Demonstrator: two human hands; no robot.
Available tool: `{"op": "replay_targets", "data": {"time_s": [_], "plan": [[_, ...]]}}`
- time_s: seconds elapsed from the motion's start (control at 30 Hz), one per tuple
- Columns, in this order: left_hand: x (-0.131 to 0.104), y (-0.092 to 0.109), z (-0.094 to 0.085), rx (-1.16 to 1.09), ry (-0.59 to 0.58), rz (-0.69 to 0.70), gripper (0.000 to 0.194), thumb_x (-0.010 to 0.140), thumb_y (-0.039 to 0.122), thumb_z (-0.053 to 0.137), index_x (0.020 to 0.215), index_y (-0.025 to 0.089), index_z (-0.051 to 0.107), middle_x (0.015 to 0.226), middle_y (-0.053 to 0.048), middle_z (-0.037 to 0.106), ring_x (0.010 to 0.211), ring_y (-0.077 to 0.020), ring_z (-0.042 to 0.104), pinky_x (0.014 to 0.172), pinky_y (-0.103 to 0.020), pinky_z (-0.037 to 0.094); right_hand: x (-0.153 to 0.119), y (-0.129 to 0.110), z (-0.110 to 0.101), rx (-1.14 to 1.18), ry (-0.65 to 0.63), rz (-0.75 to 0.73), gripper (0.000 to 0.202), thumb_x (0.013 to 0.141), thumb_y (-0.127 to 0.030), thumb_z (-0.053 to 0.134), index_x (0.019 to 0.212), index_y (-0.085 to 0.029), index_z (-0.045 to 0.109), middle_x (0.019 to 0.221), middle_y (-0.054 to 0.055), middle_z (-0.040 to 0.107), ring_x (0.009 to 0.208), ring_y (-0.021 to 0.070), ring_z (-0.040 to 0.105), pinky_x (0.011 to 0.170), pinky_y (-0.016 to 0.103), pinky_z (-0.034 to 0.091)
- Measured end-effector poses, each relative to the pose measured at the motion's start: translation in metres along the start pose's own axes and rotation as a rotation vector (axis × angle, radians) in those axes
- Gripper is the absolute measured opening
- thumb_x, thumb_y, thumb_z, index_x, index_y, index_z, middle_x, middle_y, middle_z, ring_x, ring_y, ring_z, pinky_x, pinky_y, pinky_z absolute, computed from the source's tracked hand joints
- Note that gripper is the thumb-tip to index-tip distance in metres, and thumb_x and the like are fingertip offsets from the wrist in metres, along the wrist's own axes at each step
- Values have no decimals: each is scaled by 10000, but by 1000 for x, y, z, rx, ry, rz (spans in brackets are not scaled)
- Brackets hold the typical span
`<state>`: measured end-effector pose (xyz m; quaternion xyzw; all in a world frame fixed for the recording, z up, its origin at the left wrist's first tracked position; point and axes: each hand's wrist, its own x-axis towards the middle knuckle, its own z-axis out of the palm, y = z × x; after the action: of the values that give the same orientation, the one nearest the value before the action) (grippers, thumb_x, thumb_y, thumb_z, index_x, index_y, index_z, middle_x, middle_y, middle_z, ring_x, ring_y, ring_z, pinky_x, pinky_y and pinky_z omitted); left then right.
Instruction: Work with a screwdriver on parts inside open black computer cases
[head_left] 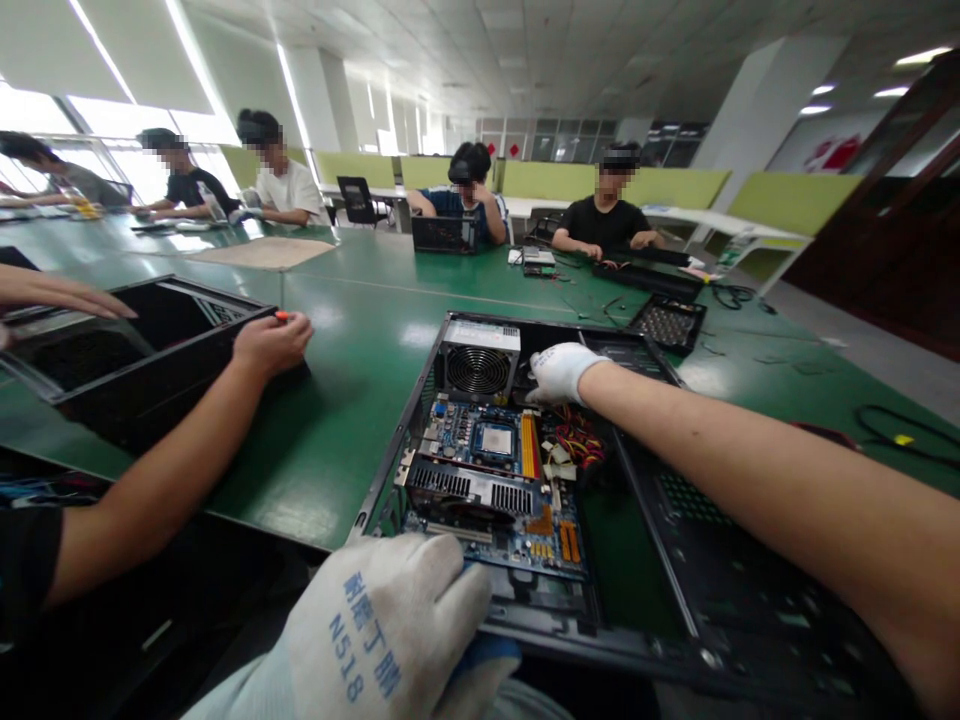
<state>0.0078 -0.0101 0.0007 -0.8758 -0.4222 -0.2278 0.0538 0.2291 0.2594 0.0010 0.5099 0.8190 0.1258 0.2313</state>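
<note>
An open black computer case (652,540) lies on its side in front of me. My left hand (390,625), in a white work glove with blue print, is closed around the case's near edge. My right hand (562,372), also gloved, reaches inside the case, to the right of the power supply (480,360). Its fingers are curled, and what they hold, if anything, is hidden. A bundle of coloured cables (577,440) lies just below it. The motherboard (487,435) sits below the power supply, with a graphics card (472,490) across it.
At left, a neighbour's hand (274,340) holds a small orange item by another black case (180,370). Several people work farther along the green table (360,290). A black drive cage (670,322) and loose cables (900,425) lie beyond and right of my case.
</note>
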Motion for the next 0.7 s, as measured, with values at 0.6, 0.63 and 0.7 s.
{"op": "replay_targets", "data": {"time_s": [0.6,0.63,0.7], "plan": [[-6,-3,3,49,23,-19,184,861,418,654,1033,362,690,799,19,607,656,-156,675,544,-228,536,-21,8,-3,3,46,-11,386,840,-394,715,1138,-157,780,1193,221,747,1143,378,684,948,481,486],[-5,-2,3,43,15,-23,179,856,414,656,1025,365,688,790,22,604,641,-152,666,534,-226,530,-20,5,-4,5,32,-8,373,830,-371,728,1135,-163,784,1184,219,752,1134,377,689,936,481,492],[-3,-1,3,30,-3,-30,162,848,403,658,1004,366,684,773,27,594,607,-141,646,514,-221,514,-17,2,-5,9,5,-3,360,813,-331,743,1131,-169,788,1173,215,759,1121,370,699,914,472,505]]}}
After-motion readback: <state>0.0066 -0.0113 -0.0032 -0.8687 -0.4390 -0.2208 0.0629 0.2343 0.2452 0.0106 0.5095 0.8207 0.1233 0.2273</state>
